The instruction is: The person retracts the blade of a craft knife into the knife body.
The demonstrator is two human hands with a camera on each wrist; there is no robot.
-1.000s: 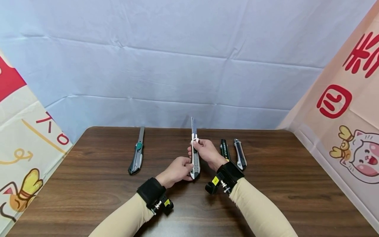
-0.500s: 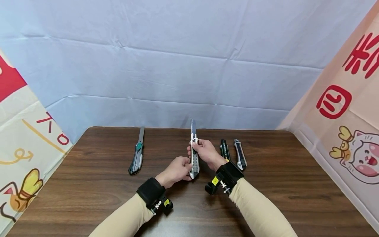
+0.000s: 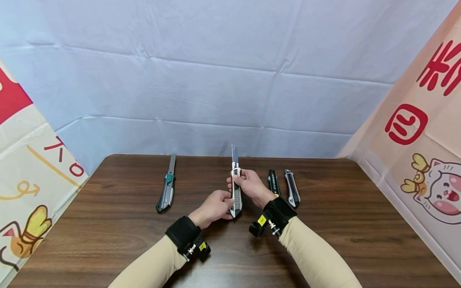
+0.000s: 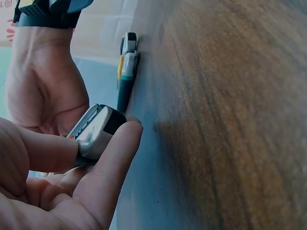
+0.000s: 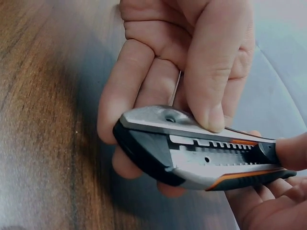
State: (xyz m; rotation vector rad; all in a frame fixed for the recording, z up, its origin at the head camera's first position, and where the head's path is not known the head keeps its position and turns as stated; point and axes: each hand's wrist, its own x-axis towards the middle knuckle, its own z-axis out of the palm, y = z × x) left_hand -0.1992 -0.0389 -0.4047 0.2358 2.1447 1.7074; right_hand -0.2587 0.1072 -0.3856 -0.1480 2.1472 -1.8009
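A silver-and-black snap-off utility knife [image 3: 236, 200] points away from me at the middle of the table, its long blade [image 3: 235, 154] out past the nose. My left hand [image 3: 214, 206] pinches its rear end between thumb and fingers; black end and silver side show in the left wrist view. My right hand [image 3: 253, 186] holds the front of the handle. In the right wrist view its thumb [image 5: 292, 152] lies against the black slider [image 5: 261, 153], beside a toothed slot and orange trim. The blade lies outside both wrist views.
On the wooden table [image 3: 108, 232], a grey-green utility knife [image 3: 167, 192] lies at left with its blade out. To the right are a black-green utility knife [image 3: 273, 181], partly behind my right wrist, and a silver-black one [image 3: 292, 188]. A pale cloth [image 3: 216, 80] hangs behind.
The knife has shifted very slightly left. Its blade tip stands a little lower and the exposed blade looks a bit shorter. Both hands keep their hold; the other knives lie unmoved.
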